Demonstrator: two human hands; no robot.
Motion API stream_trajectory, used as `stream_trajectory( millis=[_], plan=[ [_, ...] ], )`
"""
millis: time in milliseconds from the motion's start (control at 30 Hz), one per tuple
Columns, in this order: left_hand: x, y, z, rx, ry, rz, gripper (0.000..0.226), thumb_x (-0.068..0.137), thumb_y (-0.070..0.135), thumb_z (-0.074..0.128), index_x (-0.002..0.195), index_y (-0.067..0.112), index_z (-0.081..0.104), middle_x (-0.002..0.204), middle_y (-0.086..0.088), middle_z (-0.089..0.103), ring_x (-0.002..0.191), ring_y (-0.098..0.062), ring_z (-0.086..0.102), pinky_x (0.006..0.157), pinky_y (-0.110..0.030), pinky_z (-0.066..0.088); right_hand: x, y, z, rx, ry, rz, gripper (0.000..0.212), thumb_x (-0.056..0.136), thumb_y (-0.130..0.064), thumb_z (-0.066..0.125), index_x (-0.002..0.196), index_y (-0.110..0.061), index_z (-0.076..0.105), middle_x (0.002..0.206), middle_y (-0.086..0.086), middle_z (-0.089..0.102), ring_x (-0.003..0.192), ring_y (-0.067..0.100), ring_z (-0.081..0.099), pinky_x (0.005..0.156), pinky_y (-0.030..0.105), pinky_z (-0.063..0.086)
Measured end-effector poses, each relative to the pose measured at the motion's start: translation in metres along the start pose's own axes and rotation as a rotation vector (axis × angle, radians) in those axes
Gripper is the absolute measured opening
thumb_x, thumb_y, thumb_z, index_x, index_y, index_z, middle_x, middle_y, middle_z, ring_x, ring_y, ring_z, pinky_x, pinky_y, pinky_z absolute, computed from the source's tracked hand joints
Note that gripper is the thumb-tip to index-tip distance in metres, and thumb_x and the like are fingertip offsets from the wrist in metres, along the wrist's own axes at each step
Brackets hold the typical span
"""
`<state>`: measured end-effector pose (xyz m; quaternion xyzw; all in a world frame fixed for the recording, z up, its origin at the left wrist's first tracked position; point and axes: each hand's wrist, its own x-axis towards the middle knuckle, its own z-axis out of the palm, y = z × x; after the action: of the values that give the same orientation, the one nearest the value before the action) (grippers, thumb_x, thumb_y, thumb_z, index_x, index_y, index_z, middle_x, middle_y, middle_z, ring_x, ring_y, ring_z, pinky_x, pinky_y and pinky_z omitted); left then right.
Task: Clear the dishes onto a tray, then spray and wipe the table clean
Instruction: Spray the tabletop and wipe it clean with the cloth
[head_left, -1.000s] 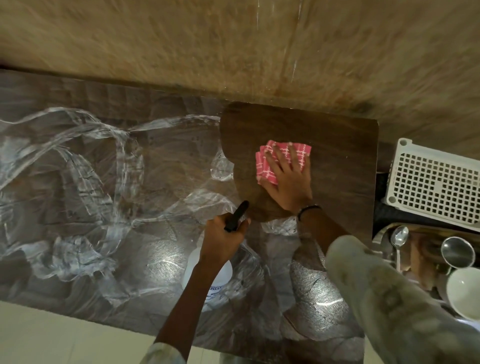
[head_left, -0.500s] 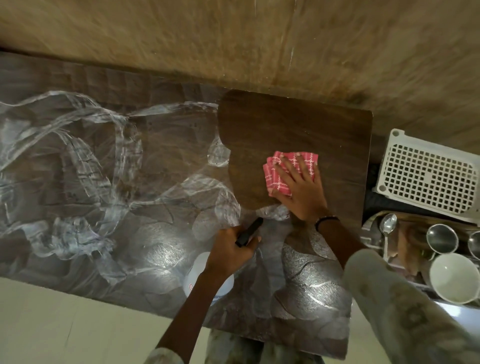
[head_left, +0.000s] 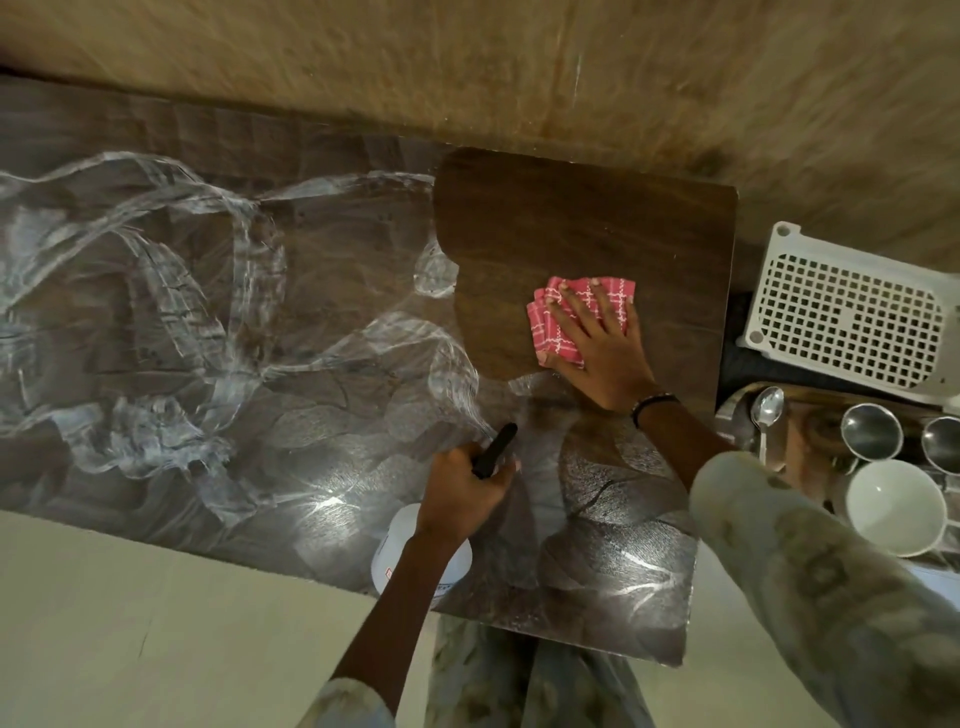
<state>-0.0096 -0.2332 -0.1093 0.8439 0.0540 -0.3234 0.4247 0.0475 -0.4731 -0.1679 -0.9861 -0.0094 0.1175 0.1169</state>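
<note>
Most of the white spray bottle (head_left: 395, 553) is hidden beneath the left hand (head_left: 460, 491) and its forearm; only its rounded body and a strip of unreadable label are seen at the near edge of the tabletop (head_left: 571, 234). The black trigger head (head_left: 494, 450) is seen jutting out between the curled fingers, which are wrapped around the bottle's neck. The far wall is blurred, and the foamy streaks (head_left: 171, 291) spread over the left of the tabletop are hard to tell from glare. At the right edge, the steel tray (head_left: 735, 415) is cut off by the frame and partly covered by the right sleeve; a spoon (head_left: 768, 415), two steel cups (head_left: 871, 431), the second cropped, and a white bowl (head_left: 893, 506) are carried in it. A white perforated basket (head_left: 844, 312) is set upside down just beyond it. The right hand (head_left: 602, 348) is laid flat, fingers spread and straight, pressed on the folded pink checked cloth (head_left: 558, 327), which lies on the dry dark patch of the tabletop near its right end.
</note>
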Motion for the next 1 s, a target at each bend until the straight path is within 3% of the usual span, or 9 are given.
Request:
stream_trajectory(
  millis=[200,367,533,633,700,767,833,933,1000],
  plan=[
    [-0.001,0.000,-0.011,0.018,0.053,0.042,0.032,0.077,0.029,0.076,0.063,0.012,0.053,0.050,0.001,0.046,0.045,-0.016,0.046,0.049,-0.024,0.038,-0.004,-0.047,0.012,0.046,0.029,0.044,0.077,0.086,-0.070,0.021,0.150,-0.027,0.022,0.159,0.001,0.018,0.146,0.036,0.009,0.110,0.066,0.001],
    [-0.005,-0.008,-0.018,-0.066,0.072,0.114,0.026,0.077,0.026,0.076,0.065,0.015,0.056,0.051,0.003,0.051,0.044,-0.008,0.044,0.049,-0.020,0.039,-0.035,-0.096,0.039,0.009,0.022,-0.163,0.078,0.084,-0.053,0.053,0.150,-0.026,0.023,0.159,0.003,0.019,0.146,0.038,0.011,0.109,0.068,0.007],
    [-0.011,-0.017,-0.015,-0.022,0.085,0.164,0.027,0.079,0.022,0.075,0.063,0.022,0.053,0.050,0.003,0.051,0.045,-0.009,0.044,0.050,-0.021,0.037,-0.089,-0.068,0.045,-0.016,-0.011,-0.321,0.065,0.090,-0.065,0.033,0.145,-0.029,0.035,0.157,-0.001,0.024,0.147,0.029,0.013,0.112,0.065,0.016],
    [-0.015,-0.020,-0.015,-0.072,0.085,0.106,0.023,0.077,0.026,0.076,0.066,0.020,0.057,0.051,0.011,0.053,0.047,-0.001,0.052,0.052,-0.012,0.039,-0.086,-0.029,0.035,-0.054,-0.024,-0.211,0.074,0.089,-0.074,0.020,0.150,-0.032,0.024,0.159,-0.002,0.018,0.147,0.029,0.009,0.111,0.067,0.016],
    [-0.017,-0.022,-0.015,-0.099,0.070,0.074,0.019,0.077,0.028,0.075,0.070,0.018,0.061,0.055,0.009,0.057,0.053,-0.004,0.057,0.057,-0.017,0.046,-0.067,-0.021,0.028,-0.050,-0.020,-0.078,0.077,0.088,-0.075,0.014,0.151,-0.032,0.021,0.159,-0.002,0.017,0.147,0.030,0.007,0.110,0.070,0.011],
    [-0.018,-0.024,-0.015,-0.091,0.066,0.065,0.022,0.078,0.031,0.074,0.077,0.011,0.065,0.061,0.001,0.062,0.059,-0.014,0.062,0.062,-0.025,0.051,-0.044,-0.033,0.023,-0.018,-0.004,0.024,0.077,0.087,-0.074,0.017,0.151,-0.032,0.022,0.159,-0.003,0.016,0.147,0.031,0.006,0.110,0.067,0.003],
    [-0.020,-0.026,-0.015,-0.072,0.080,0.076,0.024,0.079,0.031,0.074,0.079,0.008,0.065,0.061,0.001,0.061,0.057,-0.013,0.059,0.060,-0.019,0.048,-0.025,-0.057,0.024,-0.005,0.011,0.043,0.076,0.087,-0.073,0.020,0.151,-0.032,0.021,0.160,-0.003,0.016,0.147,0.032,0.007,0.109,0.065,0.000],
    [-0.025,-0.029,-0.015,-0.046,0.103,0.096,0.024,0.078,0.030,0.074,0.074,0.009,0.064,0.055,0.001,0.056,0.049,-0.012,0.050,0.051,-0.012,0.039,-0.024,-0.093,0.033,-0.003,-0.012,-0.062,0.073,0.088,-0.068,0.025,0.151,-0.030,0.019,0.160,-0.001,0.014,0.147,0.035,0.006,0.109,0.069,0.000],
    [-0.027,-0.030,-0.016,-0.049,0.116,0.104,0.028,0.078,0.030,0.075,0.071,0.006,0.062,0.055,-0.008,0.056,0.048,-0.014,0.047,0.049,-0.015,0.037,-0.047,-0.107,0.040,-0.001,-0.026,-0.173,0.072,0.087,-0.063,0.025,0.151,-0.029,0.022,0.159,-0.001,0.017,0.147,0.035,0.007,0.110,0.071,0.007]
  ],
)
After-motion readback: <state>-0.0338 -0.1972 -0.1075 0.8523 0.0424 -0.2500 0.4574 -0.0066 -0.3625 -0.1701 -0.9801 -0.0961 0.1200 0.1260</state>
